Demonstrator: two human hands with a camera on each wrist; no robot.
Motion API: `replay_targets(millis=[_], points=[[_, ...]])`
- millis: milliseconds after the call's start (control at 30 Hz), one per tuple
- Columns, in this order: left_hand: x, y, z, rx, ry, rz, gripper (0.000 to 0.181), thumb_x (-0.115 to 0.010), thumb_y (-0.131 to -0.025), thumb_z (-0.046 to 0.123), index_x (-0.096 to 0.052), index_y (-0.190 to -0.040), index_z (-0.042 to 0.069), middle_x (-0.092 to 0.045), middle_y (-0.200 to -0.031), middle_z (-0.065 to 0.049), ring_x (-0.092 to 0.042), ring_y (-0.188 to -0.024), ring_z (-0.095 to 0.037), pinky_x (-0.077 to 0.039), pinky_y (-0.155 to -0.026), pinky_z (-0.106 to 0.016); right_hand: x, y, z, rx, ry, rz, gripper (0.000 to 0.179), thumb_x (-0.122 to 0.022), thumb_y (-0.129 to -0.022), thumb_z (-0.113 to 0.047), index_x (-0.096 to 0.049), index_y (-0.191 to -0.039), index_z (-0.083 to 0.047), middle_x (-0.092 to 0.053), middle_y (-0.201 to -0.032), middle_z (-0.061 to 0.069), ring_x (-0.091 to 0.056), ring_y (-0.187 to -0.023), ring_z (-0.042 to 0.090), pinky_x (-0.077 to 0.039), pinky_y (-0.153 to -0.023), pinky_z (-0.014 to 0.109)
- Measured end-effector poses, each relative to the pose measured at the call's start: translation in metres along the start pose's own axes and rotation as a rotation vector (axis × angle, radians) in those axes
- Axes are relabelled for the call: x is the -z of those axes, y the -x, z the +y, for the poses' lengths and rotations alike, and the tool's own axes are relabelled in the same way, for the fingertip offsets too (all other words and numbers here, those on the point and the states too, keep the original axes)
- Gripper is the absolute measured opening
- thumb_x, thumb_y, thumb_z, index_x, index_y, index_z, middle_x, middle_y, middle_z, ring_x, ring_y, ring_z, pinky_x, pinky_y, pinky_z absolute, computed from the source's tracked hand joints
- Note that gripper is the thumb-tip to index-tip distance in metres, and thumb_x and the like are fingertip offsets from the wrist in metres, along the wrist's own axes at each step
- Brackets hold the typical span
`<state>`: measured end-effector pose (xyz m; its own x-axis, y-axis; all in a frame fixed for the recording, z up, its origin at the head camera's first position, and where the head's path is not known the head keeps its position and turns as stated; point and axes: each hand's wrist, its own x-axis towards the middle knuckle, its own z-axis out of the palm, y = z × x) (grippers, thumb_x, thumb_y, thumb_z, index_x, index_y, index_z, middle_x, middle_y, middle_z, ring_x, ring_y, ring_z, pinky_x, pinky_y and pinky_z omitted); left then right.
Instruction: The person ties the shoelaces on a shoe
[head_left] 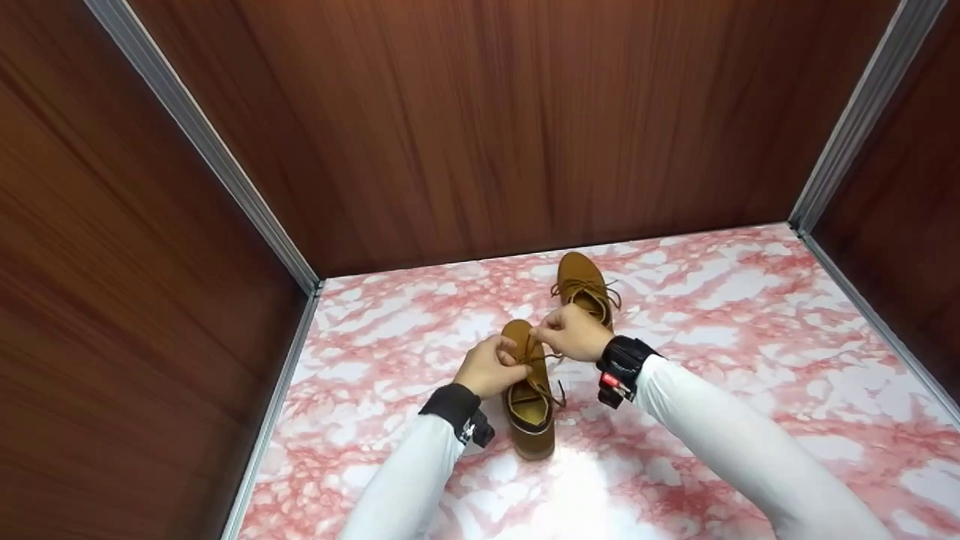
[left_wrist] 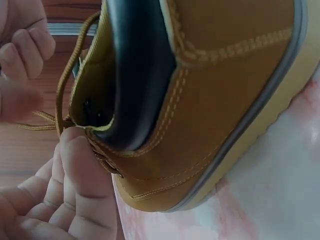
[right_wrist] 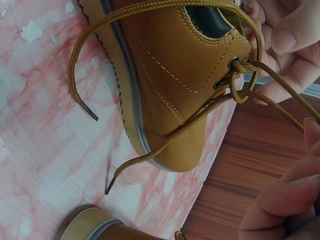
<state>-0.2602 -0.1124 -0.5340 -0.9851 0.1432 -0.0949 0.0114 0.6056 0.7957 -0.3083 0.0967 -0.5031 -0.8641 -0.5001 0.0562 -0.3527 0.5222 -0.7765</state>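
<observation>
A tan lace-up shoe [head_left: 531, 442] stands on the floor between both hands, its toe away from me. My left hand [head_left: 486, 369] pinches the brown shoelace [left_wrist: 64, 95] close to the knot, thumb and forefinger together at the top of the lacing. Over the front of the same shoe, my right hand [head_left: 574, 334] pinches a loop of the lace drawn out from the knot. Two lace strands run into its fingertips [right_wrist: 312, 131] in the right wrist view. The loose lace ends, with dark tips, hang down the shoe's side.
The matching tan shoe [head_left: 576, 271], with its laces tied, stands farther forward, partly behind my right hand. Brown wood-grain panels [head_left: 480, 135] with grey metal edging [head_left: 232, 180] rise at the front and both sides. The floor [head_left: 720, 450] has a pink and white marbled pattern.
</observation>
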Motion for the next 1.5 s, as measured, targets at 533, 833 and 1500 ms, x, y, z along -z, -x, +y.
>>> replay_targets(millis=[533,833,1500], points=[[-0.006,-0.01,-0.005,-0.029,-0.024,0.083,0.005,-0.072,-0.091,0.015,-0.07,-0.094,0.012,-0.06,-0.08,0.005,-0.056,-0.077,-0.01,-0.047,-0.072,-0.025,0.007,0.004,0.009,0.003,-0.042,0.041,0.028,-0.064,-0.103,-0.021,-0.075,-0.081,-0.007,-0.052,-0.057,-0.01,-0.049,-0.055,0.007,-0.038,-0.053,0.021],[-0.005,-0.014,-0.01,0.006,0.205,0.028,0.013,-0.07,-0.097,0.015,-0.065,-0.101,0.004,-0.057,-0.078,0.003,-0.058,-0.065,-0.013,-0.052,-0.06,-0.023,-0.012,0.019,0.024,0.046,-0.005,-0.018,0.019,-0.073,-0.096,-0.018,-0.075,-0.08,-0.008,-0.065,-0.066,-0.005,-0.051,-0.059,0.004,-0.043,-0.058,0.02],[-0.002,-0.016,-0.015,0.015,0.209,0.073,0.012,-0.071,-0.098,0.013,-0.063,-0.097,0.005,-0.056,-0.073,0.004,-0.066,-0.066,-0.02,-0.049,-0.057,-0.021,-0.06,0.029,0.019,0.156,0.121,-0.056,0.023,-0.088,-0.079,-0.012,-0.066,-0.078,-0.013,-0.06,-0.075,-0.003,-0.052,-0.071,0.004,-0.045,-0.066,0.02]])
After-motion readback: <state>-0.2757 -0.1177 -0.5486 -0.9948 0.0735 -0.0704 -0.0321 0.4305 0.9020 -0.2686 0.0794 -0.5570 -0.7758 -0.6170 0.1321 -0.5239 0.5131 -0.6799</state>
